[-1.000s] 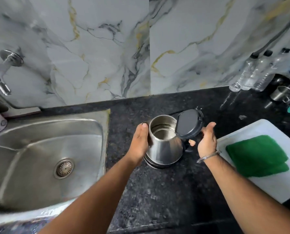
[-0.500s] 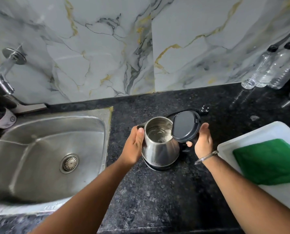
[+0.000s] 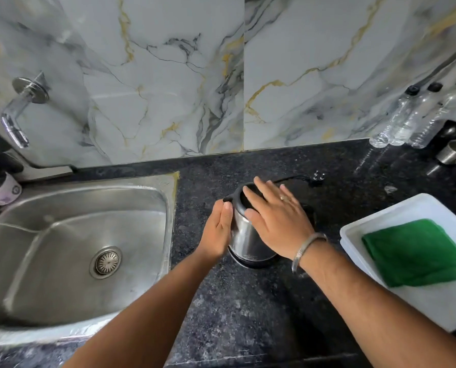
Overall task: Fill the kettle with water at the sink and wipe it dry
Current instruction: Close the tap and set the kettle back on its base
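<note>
A steel kettle (image 3: 241,236) with a black lid stands on its base on the dark counter, just right of the steel sink (image 3: 75,251). My left hand (image 3: 217,231) presses flat against the kettle's left side. My right hand (image 3: 277,217) lies palm down on the lid with fingers spread, covering most of it; the lid is down. The wall tap (image 3: 15,115) sits above the sink's left end, with no water running. A folded green cloth (image 3: 412,251) lies in a white tray (image 3: 434,309) on the right.
The kettle's black cord and plug (image 3: 317,177) trail behind it on the counter. Three clear plastic bottles (image 3: 412,118) lean on the marble wall at the far right beside a steel cup (image 3: 454,152). A pink-and-white container (image 3: 1,191) sits left of the sink.
The lid stood upright and open before; now it is down under my right hand, which moved from the handle side onto the top. My left hand stays on the kettle's side.
</note>
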`<act>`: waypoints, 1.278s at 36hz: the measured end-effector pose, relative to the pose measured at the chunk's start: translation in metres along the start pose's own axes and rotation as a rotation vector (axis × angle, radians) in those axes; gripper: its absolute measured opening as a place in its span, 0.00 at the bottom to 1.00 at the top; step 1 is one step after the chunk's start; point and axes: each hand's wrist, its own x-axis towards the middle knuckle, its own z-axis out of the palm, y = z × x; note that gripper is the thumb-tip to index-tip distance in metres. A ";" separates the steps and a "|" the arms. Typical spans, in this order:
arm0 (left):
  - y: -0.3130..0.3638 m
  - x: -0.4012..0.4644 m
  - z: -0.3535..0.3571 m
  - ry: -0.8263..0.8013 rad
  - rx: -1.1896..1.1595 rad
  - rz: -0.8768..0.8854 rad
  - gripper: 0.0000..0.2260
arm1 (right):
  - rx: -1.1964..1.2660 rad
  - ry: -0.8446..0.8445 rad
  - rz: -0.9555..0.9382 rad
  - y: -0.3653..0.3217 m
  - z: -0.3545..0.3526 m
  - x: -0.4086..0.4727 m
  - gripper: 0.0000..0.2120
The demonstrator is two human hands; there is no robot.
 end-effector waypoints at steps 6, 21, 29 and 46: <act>-0.003 0.001 -0.009 -0.068 -0.034 -0.010 0.19 | -0.090 -0.053 0.071 -0.005 -0.005 0.007 0.31; -0.015 0.001 -0.011 -0.073 0.003 -0.002 0.17 | -0.138 -0.096 0.227 -0.028 0.013 0.030 0.29; -0.011 0.004 -0.017 -0.117 0.028 -0.040 0.16 | -0.151 -0.197 0.268 -0.032 -0.007 0.037 0.28; -0.013 0.008 -0.019 -0.140 0.044 -0.066 0.16 | -0.247 -0.289 0.291 -0.033 0.002 0.054 0.35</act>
